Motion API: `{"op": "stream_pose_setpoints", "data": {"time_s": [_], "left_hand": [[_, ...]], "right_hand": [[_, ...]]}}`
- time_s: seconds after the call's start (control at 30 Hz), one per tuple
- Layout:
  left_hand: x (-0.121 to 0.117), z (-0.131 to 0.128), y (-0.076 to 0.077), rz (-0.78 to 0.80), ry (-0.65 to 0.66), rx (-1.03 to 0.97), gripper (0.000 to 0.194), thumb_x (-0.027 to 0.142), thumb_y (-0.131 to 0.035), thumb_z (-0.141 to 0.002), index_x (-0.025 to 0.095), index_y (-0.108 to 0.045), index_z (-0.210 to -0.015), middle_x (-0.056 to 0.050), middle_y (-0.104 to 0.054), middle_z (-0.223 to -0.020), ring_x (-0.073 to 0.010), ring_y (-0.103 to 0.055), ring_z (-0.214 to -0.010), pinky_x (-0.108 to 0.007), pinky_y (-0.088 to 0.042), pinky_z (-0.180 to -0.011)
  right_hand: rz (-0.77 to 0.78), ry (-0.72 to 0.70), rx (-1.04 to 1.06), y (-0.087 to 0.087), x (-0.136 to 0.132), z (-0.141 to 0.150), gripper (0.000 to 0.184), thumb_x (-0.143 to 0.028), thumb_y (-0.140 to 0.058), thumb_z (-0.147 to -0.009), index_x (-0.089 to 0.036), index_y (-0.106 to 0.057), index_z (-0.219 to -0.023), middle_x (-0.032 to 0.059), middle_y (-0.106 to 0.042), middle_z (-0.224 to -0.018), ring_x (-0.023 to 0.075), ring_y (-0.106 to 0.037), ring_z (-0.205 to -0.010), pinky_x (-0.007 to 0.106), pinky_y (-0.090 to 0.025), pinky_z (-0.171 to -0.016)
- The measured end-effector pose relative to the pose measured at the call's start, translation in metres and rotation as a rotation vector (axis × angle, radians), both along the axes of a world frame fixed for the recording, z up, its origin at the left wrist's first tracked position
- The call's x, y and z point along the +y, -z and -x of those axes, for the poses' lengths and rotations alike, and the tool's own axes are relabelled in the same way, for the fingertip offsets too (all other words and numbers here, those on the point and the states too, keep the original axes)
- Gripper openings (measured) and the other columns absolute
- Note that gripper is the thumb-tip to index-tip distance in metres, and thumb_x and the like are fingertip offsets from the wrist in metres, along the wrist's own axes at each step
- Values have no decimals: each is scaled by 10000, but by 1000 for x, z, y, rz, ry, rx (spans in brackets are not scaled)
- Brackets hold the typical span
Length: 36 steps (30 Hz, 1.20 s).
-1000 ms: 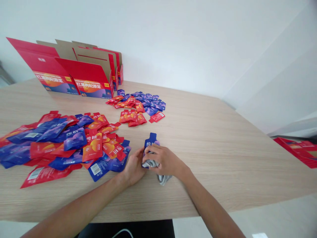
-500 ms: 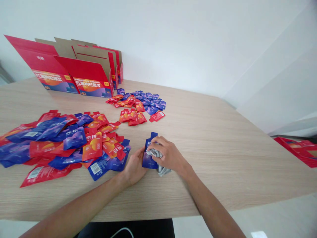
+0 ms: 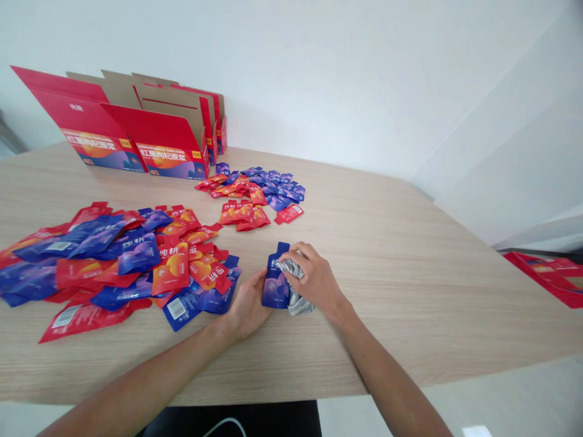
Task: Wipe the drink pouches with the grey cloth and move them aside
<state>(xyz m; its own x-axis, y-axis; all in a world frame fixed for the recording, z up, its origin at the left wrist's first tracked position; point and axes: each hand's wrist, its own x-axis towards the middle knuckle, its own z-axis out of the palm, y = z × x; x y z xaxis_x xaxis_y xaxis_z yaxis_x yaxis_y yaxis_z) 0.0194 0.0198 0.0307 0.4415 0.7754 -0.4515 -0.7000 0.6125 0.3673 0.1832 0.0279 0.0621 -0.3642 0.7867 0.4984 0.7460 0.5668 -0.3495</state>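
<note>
My left hand [image 3: 249, 305] holds a blue spouted-shape pouch [image 3: 274, 289] by its left edge, the front print facing up. Part of that hand's fingers is hidden beneath the pouch. In my right hand [image 3: 314, 276] is a crumpled grey-and-white cloth [image 3: 298, 300], bunched under the fingers against the pouch's right side. Left of my left hand lies a big heap of red and blue pouches [image 3: 170, 267]. Farther back is a smaller group of pouches [image 3: 255, 193], with a red pouch [image 3: 289, 213] face down at its near right.
Open red printed cartons [image 3: 168, 159] stand at the back left against the white wall [image 3: 319, 79]. All the pouches rest on a wood-grain table [image 3: 401, 273]. Beyond the table's right edge is another red carton [image 3: 551, 276].
My right hand has shifted slightly up and right with the cloth, uncovering more of the pouch's front. My left hand and the pouch stay nearly in place.
</note>
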Motion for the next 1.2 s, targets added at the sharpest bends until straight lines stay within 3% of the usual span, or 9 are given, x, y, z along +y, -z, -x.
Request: {"op": "stream_pose_setpoints", "data": {"time_s": [0.27, 0.33, 0.47, 0.6, 0.77, 0.9, 1.03, 1.13, 1.2], "left_hand": [[0, 3, 2, -15, -17, -20, 414, 177, -367, -1029, 115, -685, -771, -37, -627, -635, -132, -580, -536, -248, -481, -577], [1, 4, 3, -25, -14, -20, 412, 186, -374, -1027, 114, -684, -767, -40, -625, -636, -137, -584, -545, -254, -487, -584], [1, 2, 2, -26, 25, -4, 355, 189, -400, -1022, 118, -707, -858, -53, -689, -731, -145, -618, -610, -254, -496, -611], [-4, -1, 2, -56, 84, 49, 313, 214, -436, -1022, 104, -727, -992, -95, -762, -937, -176, -691, -771, -292, -540, -777], [-7, 2, -3, -70, 100, 86, 341, 264, -445, -1031, 87, -730, -1094, -122, -779, -1014, -218, -733, -907, -344, -549, -916], [-1, 17, -21, -50, 14, 154, 379, 299, -427, -1044, 77, -713, -1156, -130, -782, -998, -213, -745, -894, -333, -576, -895], [10, 54, -55, -51, -233, 347, 318, 249, -436, -1038, 105, -708, -1121, -83, -764, -865, -151, -708, -669, -250, -597, -676], [21, 100, -81, -167, -397, 658, 261, 144, -555, -966, 170, -668, -1199, -9, -735, -829, -95, -628, -555, -180, -549, -564], [33, 137, -92, -303, -390, 1014, 480, 136, -649, -906, 250, -568, -1365, -1, -748, -999, -91, -637, -626, -190, -562, -626]], "right_hand": [[132, -420, -185, -2, -8, 8, 237, -159, -768, -803, -236, -709, -1019, 48, -664, -1112, 216, -631, -1012, 350, -546, -908], [128, -452, -194, -2, -9, 10, 231, -163, -779, -800, -234, -710, -1009, 46, -669, -1099, 217, -632, -1015, 348, -546, -902], [54, -220, -134, -1, -5, 7, 230, -149, -742, -827, -230, -704, -1039, 66, -648, -1107, 239, -625, -1027, 369, -552, -893], [-27, 36, -12, -2, 1, -3, 238, -104, -662, -847, -233, -693, -1044, 78, -623, -1101, 253, -621, -1038, 381, -549, -906], [-67, 135, 67, -4, 3, -8, 211, -131, -608, -882, -241, -683, -1045, 69, -610, -1080, 242, -623, -989, 369, -540, -874], [-109, 161, 187, -3, 1, -6, 205, -142, -582, -882, -240, -672, -1039, 62, -603, -1069, 236, -612, -1012, 362, -522, -875], [-134, 158, 242, -2, 2, -6, 212, -142, -571, -874, -241, -669, -1033, 58, -600, -1049, 232, -605, -1002, 358, -516, -870], [-135, 139, 253, -3, 1, -5, 193, -157, -576, -881, -243, -667, -1028, 58, -597, -1042, 226, -609, -980, 349, -519, -859], [-128, 127, 252, -3, 0, -3, 188, -162, -574, -886, -245, -668, -1026, 60, -598, -1045, 223, -611, -976, 345, -523, -854]]}}
